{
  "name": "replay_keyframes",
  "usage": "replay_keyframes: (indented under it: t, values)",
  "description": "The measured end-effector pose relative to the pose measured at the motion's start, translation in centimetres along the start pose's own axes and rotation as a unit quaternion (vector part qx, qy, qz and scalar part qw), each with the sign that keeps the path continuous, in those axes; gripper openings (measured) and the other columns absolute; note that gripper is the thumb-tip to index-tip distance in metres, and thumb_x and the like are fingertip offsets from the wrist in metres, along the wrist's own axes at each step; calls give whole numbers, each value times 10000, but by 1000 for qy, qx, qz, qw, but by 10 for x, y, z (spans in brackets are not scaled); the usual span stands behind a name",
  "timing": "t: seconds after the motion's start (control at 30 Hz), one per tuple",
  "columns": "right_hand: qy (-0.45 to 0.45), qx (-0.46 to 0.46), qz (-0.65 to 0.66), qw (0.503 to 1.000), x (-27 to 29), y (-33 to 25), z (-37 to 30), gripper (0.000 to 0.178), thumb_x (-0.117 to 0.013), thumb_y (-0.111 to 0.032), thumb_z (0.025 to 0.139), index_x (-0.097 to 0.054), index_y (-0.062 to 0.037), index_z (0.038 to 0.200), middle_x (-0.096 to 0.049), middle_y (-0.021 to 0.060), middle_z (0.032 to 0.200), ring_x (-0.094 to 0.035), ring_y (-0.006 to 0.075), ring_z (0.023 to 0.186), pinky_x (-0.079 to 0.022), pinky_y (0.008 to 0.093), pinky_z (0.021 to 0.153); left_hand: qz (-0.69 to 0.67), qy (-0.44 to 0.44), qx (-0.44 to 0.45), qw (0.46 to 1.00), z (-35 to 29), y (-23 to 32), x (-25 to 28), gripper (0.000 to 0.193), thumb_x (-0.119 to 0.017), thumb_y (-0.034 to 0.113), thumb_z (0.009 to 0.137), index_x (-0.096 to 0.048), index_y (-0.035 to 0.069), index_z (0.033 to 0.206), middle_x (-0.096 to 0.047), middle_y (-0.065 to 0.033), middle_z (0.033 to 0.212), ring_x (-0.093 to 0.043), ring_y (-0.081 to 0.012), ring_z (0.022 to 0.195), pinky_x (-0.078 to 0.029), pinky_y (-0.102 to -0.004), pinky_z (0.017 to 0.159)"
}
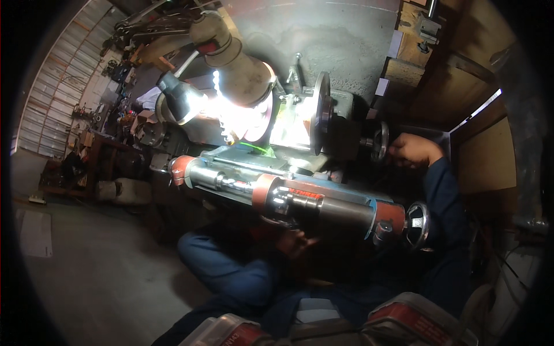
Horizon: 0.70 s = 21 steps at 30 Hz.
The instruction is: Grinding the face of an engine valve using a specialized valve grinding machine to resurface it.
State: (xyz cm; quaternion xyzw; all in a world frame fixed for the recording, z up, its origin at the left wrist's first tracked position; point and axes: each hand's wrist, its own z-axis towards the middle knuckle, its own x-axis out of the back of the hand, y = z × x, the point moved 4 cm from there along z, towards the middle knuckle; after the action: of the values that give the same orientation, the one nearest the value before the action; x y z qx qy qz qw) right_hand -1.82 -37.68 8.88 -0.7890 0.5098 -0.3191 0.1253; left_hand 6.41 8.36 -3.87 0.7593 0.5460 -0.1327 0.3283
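The small handwheel (379,140) sits at the far right of the grinding machine (277,150), just beyond its upright disc (321,112). The right hand (414,150) is stretched out to it, fingers curled at the rim; it looks like a closed grip on the wheel, though the touching side is in shadow. The arm reaches across the machine because the wheel is mounted on the far side, away from the body.

Nearer than the handwheel, the left hand (295,241) is tucked under the long steel cylinder (288,199) that runs across the machine's front. Whether its grip is closed on anything there I cannot tell; the spot is too dark.

To the right of that cylinder's end hangs a larger handwheel (416,224), untouched. Left of the disc, a lamp (183,99) on a bent arm throws strong light onto the work zone, washing it out.
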Motion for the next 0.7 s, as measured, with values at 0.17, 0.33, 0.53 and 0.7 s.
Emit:
replay_keyframes:
  t: [0.17,0.33,0.53,0.7]
  values:
    - [-145,-23,14,989,-27,23,38,298,-527,-279,1036,-765,-105,1083,-687,8,820,-535,81,605,-456,276,540,479,309,-445,691,-13,45,36,345,-596,72,960,-564,89,1303,-652,-115,1031,-668,-266,880,-537,-579,991]
    - [184,151,-332,913,-1,23,94,241,-652,-180,880,-758,-45,1049,-745,189,950,-713,340,805,-555,432,718,499,305,-362,726,-38,83,15,333,-590,60,953,-564,96,1283,-645,-107,1094,-658,-270,938,-512,-591,1027]
    - [205,73,-125,968,24,-20,13,315,-747,-236,843,-755,-39,1089,-734,213,979,-714,356,946,-544,429,815,50,103,111,987,-41,23,-39,364,-559,96,985,-551,54,1346,-695,-139,1132,-694,-294,1010,-481,-606,1075]
    - [205,84,-140,965,0,-43,-28,255,-668,-161,904,-750,-60,1122,-736,199,956,-710,320,917,-533,422,802,99,107,-144,979,-17,15,-32,364,-523,98,993,-520,37,1352,-621,-169,1222,-648,-299,1080,-468,-564,1088]
